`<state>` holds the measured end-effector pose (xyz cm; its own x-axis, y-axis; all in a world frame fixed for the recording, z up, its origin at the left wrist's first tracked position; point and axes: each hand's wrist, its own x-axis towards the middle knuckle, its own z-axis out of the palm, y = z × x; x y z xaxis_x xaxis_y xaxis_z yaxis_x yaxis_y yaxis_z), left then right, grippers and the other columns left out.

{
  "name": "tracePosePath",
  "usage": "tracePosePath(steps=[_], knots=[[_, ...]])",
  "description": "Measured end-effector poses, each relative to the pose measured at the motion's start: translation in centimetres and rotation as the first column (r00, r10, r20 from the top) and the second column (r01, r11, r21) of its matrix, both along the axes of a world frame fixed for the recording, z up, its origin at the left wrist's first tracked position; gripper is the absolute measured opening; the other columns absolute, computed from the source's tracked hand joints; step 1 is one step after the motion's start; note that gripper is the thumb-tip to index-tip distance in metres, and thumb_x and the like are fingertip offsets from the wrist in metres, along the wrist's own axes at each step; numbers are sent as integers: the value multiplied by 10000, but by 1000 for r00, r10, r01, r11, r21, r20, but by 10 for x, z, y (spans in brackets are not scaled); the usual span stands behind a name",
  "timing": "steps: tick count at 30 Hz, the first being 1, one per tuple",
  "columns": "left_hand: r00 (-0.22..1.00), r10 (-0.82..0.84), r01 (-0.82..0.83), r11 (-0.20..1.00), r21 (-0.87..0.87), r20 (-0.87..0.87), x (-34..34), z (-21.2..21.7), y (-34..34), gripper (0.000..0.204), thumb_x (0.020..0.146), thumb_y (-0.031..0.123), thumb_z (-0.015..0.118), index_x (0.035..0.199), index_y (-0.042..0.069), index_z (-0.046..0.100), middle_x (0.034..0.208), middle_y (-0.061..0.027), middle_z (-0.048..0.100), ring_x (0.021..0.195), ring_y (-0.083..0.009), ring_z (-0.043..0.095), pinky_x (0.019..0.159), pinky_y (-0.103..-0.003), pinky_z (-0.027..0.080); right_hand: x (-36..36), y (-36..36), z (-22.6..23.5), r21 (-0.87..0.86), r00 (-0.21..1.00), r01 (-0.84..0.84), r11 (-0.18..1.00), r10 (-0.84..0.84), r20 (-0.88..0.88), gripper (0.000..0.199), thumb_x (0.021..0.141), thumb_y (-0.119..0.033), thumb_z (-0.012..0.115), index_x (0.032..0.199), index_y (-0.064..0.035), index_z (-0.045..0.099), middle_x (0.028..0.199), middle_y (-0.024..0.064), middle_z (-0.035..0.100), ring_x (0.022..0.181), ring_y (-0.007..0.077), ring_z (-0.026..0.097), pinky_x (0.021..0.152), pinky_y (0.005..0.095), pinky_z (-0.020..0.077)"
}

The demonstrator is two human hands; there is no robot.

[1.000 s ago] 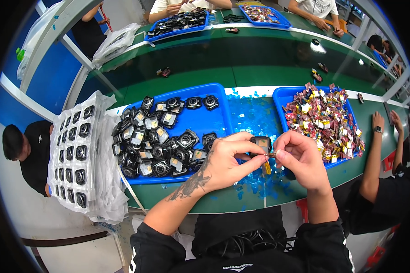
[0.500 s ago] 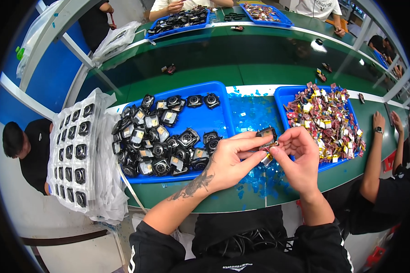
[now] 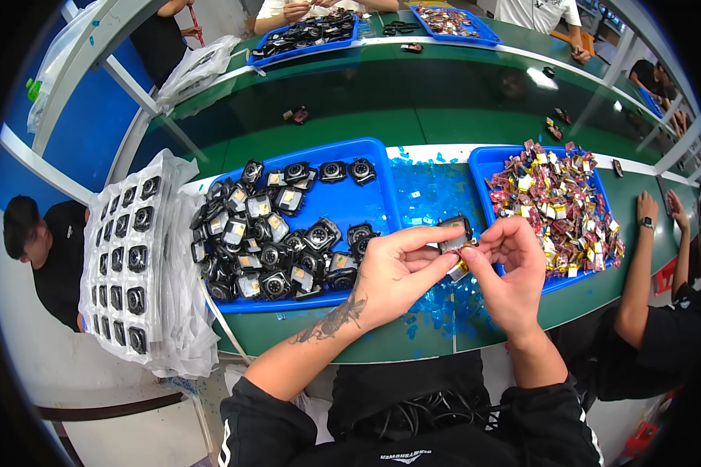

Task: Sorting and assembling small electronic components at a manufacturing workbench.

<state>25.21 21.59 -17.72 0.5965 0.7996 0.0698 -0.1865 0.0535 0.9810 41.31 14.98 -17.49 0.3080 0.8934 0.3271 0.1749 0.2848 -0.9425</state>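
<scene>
Head view: I see left fingers [image 3: 420,236] holding a black watch case [image 3: 453,244], right fingers [image 3: 484,271] pinching its edge. It's between a blue tray [image 3: 360,204] of similar cases [image 3: 276,237] and another tray [image 3: 483,162] heaped with red-and-yellow parts [image 3: 553,206].

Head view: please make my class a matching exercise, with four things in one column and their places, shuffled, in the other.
Things
1. Black casing
2. Heap of small red, yellow and white parts
3. Blue film scraps
4. Pale plastic packing sheets

Places
A. Scattered on the table between the two blue trays
B. Gripped by the left hand, with the right hand close against it
C. To the left of the left blue tray
D. In the right blue tray

Pairs: 1-B, 2-D, 3-A, 4-C
</scene>
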Motion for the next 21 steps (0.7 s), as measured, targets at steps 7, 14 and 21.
tracePosePath(steps=[7, 14, 21], knots=[[988, -24, 20, 999, 25, 155, -2, 1, 0, 359, 929, -6, 575, 1287, -19, 562, 1208, -123, 631, 1056, -150, 624, 873, -274, 538, 0, -6, 10, 8, 997, -23, 1000, 22, 78, 239, 818, 42, 696, 1047, 24, 631, 901, 64, 654, 766, 90, 616, 673, 224, 504], [984, 7, 3, 999, -53, 176, -2, -2, 0, 434, 949, -2, 533, 1377, -3, 461, 1110, -129, 647, 1001, -142, 640, 847, -271, 541, -4, -3, 12, 86, 960, 31, 996, -54, 276, 147, 779, 51, 712, 912, 17, 660, 833, 88, 653, 667, 110, 606, 596, 237, 487], [985, 71, -54, 993, -108, 157, -3, -3, -1, 296, 940, 8, 551, 1230, -30, 504, 1038, -138, 667, 946, -145, 657, 796, -277, 560, -11, 1, 16, 124, 896, 34, 992, -85, 436, 152, 740, 54, 728, 864, -4, 662, 778, 81, 637, 616, 133, 583, 556, 251, 466]])
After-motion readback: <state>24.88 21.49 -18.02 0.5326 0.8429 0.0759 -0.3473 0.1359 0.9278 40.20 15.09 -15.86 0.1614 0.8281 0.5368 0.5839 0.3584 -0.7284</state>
